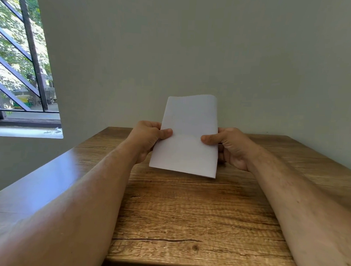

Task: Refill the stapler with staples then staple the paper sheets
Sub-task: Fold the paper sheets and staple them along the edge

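Above the far half of the table (187, 213), both hands held the paper (187, 133) upright, its lower edge lifted clear of the wood. Left hand (148, 137) gripped the left edge, thumb pressed across the front and fingers curled behind. Right hand (230, 147) gripped the right edge the same way, thumb on the front. The sheets leaned slightly, the top edge curling toward the wall (194, 53). A barred window (18, 65) stood at the left.
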